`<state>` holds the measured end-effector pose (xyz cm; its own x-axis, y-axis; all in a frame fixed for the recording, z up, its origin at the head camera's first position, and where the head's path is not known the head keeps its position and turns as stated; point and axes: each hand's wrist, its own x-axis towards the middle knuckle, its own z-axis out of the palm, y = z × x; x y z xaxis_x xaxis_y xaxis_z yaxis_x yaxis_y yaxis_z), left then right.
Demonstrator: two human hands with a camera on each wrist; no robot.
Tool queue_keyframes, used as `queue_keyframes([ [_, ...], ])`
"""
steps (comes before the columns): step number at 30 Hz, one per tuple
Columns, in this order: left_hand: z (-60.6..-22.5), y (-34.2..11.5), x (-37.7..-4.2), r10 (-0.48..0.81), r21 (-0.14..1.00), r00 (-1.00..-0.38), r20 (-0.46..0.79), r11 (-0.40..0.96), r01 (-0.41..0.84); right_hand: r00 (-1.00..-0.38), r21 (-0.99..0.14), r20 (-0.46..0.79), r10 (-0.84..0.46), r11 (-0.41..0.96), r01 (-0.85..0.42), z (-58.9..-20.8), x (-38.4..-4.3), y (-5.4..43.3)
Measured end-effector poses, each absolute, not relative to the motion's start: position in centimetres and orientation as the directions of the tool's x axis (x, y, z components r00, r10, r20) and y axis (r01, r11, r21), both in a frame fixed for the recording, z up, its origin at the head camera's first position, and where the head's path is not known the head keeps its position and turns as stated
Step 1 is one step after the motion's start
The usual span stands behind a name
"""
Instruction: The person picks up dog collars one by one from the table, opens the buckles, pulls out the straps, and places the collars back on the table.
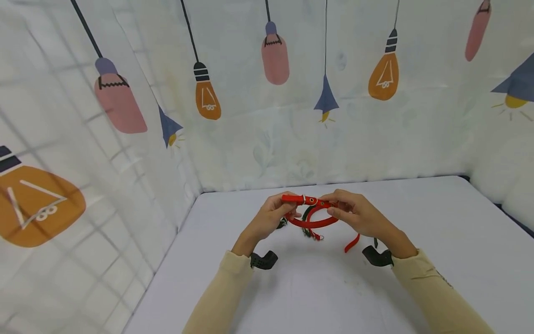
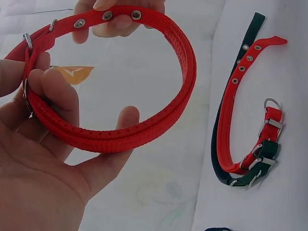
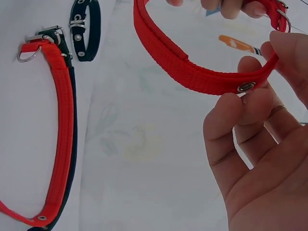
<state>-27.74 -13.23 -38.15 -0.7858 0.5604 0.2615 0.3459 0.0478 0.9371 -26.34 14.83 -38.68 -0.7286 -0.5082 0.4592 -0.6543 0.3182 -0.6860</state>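
Both hands hold up a red collar over the table, its strap bent round into a loop with metal-rimmed holes. My left hand grips it at the buckle end; in the left wrist view the thumb and fingers close around the buckle and the D-ring. On the opposite side my right hand pinches the strap, its fingertips near an eyelet in the right wrist view. The strap's free end passes through the metal fittings by the left fingers.
Beneath the hands a second red collar lies unfastened against a dark green collar, buckles together. A looped dark green collar lies beside them. The white table meets a lamp-patterned curtain at the back and left.
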Motion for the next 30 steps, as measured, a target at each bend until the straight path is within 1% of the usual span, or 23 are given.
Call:
queue_keyframes([
  [7,-38.4,-12.8,-27.6,0.578,0.923,-0.776,0.253,0.096,0.373,-0.768,-0.681,0.468,-0.437,0.376,-0.629,-38.8,-26.0,13.9],
  [12,-38.6,-12.6,-27.7,0.593,0.912,-0.765,0.250,0.122,0.392,-0.772,-0.686,0.486,-0.410,0.369,-0.627,-38.8,-25.8,13.4],
  [22,-38.3,-12.8,-27.8,0.603,0.909,-0.754,0.262,0.107,0.402,-0.728,-0.672,0.510,-0.458,0.315,-0.670,-38.9,-26.1,13.7],
  [27,-38.1,-13.0,-27.8,0.605,0.917,-0.751,0.263,0.085,0.390,-0.723,-0.696,0.486,-0.491,0.283,-0.660,-38.7,-26.1,13.9],
  [30,-38.1,-13.0,-28.0,0.612,0.921,-0.745,0.267,0.065,0.384,-0.723,-0.697,0.471,-0.505,0.291,-0.656,-38.6,-26.1,14.2],
])
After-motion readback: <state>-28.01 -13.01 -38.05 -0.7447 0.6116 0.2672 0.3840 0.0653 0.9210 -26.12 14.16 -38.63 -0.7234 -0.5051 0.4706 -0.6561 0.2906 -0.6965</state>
